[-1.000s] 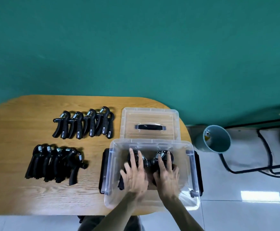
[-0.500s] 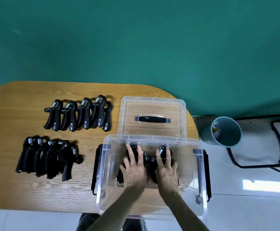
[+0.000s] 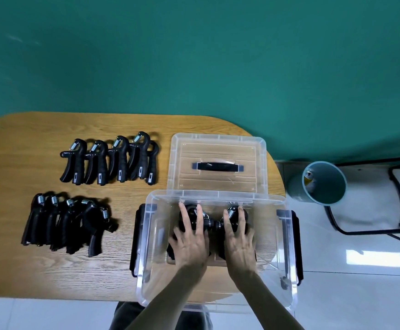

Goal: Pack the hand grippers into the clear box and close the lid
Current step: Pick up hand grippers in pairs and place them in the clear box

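The clear box stands at the table's front right, with black latches on both sides. Both my hands are inside it. My left hand lies flat with straight fingers on black hand grippers on the box floor. My right hand lies the same way on grippers beside it. The clear lid with a black handle lies flat behind the box. Two rows of black hand grippers lie on the table: a back row and a front row.
The wooden table has a rounded right end, and the box overhangs its front edge. A teal bin stands on the tiled floor to the right, beside a black metal frame. A green wall is behind.
Both hands have stayed on the grippers inside the box, the right one shifting slightly rightwards. The camera view has tilted, so everything sits a little lower in frame than 1 s ago.
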A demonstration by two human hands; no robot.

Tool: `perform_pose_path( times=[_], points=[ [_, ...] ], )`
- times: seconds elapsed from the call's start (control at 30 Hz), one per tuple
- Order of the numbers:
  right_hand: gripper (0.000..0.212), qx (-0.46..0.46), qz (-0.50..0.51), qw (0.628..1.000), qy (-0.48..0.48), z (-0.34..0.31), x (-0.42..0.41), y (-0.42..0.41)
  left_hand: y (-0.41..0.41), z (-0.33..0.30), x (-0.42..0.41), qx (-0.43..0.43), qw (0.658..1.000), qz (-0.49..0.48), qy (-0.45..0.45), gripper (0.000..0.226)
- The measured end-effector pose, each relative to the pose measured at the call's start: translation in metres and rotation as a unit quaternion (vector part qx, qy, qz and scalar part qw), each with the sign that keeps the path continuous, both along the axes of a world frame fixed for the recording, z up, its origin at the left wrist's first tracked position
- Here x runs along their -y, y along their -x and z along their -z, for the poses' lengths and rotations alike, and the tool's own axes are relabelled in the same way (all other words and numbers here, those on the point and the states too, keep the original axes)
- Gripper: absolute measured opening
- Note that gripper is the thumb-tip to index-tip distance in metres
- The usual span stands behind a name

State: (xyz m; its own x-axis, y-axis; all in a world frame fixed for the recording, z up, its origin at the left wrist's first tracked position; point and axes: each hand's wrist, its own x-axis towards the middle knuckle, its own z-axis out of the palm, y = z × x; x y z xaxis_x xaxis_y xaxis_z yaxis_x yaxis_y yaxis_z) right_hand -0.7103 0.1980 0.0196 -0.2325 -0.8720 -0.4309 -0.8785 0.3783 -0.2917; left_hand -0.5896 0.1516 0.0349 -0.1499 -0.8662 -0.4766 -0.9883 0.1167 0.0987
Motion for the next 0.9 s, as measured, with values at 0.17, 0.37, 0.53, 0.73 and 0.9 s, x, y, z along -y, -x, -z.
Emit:
perform_pose_path(
  times=[0.17, 0.37, 0.53, 0.73, 0.9],
  points=[
    [0.081, 0.012, 0.005, 0.999, 0.042, 0.002, -0.003, 0.006, -0.004, -0.006, 0.000, -0.012, 1.000, 0.019, -0.003, 0.074],
    [0.061, -0.028, -0.043, 0.995, 0.081, -0.014, -0.005, 0.004, -0.032, 0.000, -0.009, -0.075, 0.995, 0.032, 0.050, 0.071],
    [0.060, -0.046, -0.088, 0.992, 0.078, -0.036, -0.009, -0.001, -0.047, -0.030, -0.007, -0.061, 0.991, 0.101, 0.057, 0.067],
    [0.056, -0.059, -0.123, 0.986, 0.100, -0.094, 0.007, -0.031, -0.068, -0.082, 0.003, -0.060, 0.989, 0.111, 0.073, 0.062],
    [0.059, -0.066, -0.088, 0.988, 0.105, -0.140, 0.042, -0.071, -0.098, -0.116, 0.025, -0.086, 0.987, 0.107, 0.084, 0.061]
  ],
)
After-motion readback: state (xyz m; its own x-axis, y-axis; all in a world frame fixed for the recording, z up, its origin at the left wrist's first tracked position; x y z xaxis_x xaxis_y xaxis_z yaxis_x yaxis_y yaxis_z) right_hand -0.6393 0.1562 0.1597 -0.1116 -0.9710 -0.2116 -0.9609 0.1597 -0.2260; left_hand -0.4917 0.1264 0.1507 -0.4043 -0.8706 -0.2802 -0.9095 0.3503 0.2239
